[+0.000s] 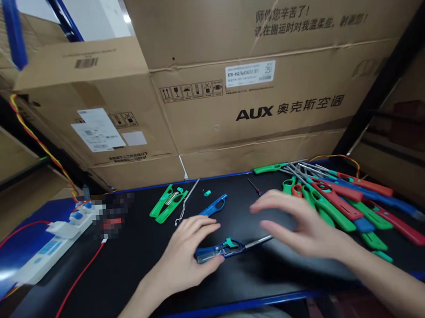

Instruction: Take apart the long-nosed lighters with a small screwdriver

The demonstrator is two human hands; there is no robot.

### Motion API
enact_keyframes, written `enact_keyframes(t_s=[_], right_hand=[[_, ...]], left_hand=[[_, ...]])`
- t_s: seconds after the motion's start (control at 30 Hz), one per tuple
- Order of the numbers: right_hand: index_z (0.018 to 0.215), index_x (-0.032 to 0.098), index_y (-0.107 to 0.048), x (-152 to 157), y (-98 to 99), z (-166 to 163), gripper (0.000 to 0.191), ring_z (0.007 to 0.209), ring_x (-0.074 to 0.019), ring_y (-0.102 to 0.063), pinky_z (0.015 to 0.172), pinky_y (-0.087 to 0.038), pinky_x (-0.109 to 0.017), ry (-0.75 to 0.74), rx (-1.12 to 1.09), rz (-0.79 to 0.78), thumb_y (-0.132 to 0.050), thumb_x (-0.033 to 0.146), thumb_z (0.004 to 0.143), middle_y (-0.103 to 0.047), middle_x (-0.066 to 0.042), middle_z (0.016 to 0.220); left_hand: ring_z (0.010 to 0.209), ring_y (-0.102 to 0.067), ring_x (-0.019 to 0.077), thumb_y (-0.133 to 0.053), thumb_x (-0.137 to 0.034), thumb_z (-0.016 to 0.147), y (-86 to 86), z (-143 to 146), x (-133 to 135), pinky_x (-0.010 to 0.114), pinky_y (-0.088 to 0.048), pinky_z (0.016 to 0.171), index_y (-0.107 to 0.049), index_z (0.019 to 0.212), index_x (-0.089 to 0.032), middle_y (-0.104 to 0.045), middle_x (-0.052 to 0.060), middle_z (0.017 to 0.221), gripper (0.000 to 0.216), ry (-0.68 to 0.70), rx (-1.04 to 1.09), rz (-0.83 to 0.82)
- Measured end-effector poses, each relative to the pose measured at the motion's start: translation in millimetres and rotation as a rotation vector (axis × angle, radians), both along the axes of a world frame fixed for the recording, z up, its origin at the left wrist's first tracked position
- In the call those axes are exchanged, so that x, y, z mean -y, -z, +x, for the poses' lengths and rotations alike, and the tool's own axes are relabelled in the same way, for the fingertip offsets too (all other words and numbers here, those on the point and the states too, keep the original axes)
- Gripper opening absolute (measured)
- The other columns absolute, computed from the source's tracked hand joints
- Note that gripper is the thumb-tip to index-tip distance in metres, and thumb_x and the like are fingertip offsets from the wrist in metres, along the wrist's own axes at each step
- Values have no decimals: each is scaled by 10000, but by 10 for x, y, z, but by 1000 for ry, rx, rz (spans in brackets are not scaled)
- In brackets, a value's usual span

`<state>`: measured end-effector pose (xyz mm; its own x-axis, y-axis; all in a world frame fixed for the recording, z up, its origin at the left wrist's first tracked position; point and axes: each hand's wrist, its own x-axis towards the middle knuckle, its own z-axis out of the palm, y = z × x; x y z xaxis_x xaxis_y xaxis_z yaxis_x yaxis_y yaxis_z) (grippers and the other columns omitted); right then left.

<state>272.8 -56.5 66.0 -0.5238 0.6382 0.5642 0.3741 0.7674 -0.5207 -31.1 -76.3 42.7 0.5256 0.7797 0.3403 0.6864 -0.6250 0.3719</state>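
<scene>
Blue plastic forms the opened lighter (213,255), wires exposed, lying near the front edge (271,300) of the black table (133,279). Left hand (184,254): half-curled at the handle, thumb touching; grip firmness cannot be told. Right hand (299,225): thumb and fingers apart, holding nothing, beside the metal tube (257,241). Black surface separates the blue shell (210,209), green shells (161,202) and right-side lighter pile (335,202). Cartons (250,128) bound the rear edge.
</scene>
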Motion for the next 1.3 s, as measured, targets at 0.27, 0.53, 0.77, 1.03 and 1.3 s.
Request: enact_keyframes(t_s=[0.27,0.53,0.77,1.03,1.3], right_hand=[[1236,184,-672,-539,730,-297,294,933,-185,-655,862,-497,-304,-114,272,-336,-616,324,983,-697,-74,1062],[1090,193,-762,-764,893,-309,208,783,-146,-632,745,-457,-262,-48,212,-395,-644,314,968,-705,-56,942],[1024,175,-777,-772,969,-311,223,836,-161,-643,779,-490,-278,-78,42,-509,-638,343,971,-697,-76,966],[1067,187,-774,-741,946,-313,201,823,-154,-646,783,-484,-277,-53,130,-463,-637,297,969,-700,-69,976],[997,179,-776,-778,946,-314,222,851,-166,-634,789,-498,-285,-90,29,-563,-689,374,938,-679,-69,964]], left_hand=[[1081,-692,234,-719,-301,857,543,216,-579,388,-546,993,-679,1227,-241,-743,55,1179,377,97,-31,-165],[1102,-680,227,-723,-282,889,677,286,-763,387,-537,1010,-665,1228,-226,-732,68,1184,348,125,145,-190],[1064,-674,204,-757,-275,876,761,272,-720,356,-536,1000,-692,1164,-230,-731,54,1121,298,105,241,-244],[1079,-663,213,-726,-297,900,747,277,-719,367,-535,994,-688,1156,-224,-725,67,1124,268,120,214,-275],[1054,-662,210,-733,-271,896,775,279,-706,377,-541,978,-689,1105,-219,-734,58,1077,220,148,263,-224]])
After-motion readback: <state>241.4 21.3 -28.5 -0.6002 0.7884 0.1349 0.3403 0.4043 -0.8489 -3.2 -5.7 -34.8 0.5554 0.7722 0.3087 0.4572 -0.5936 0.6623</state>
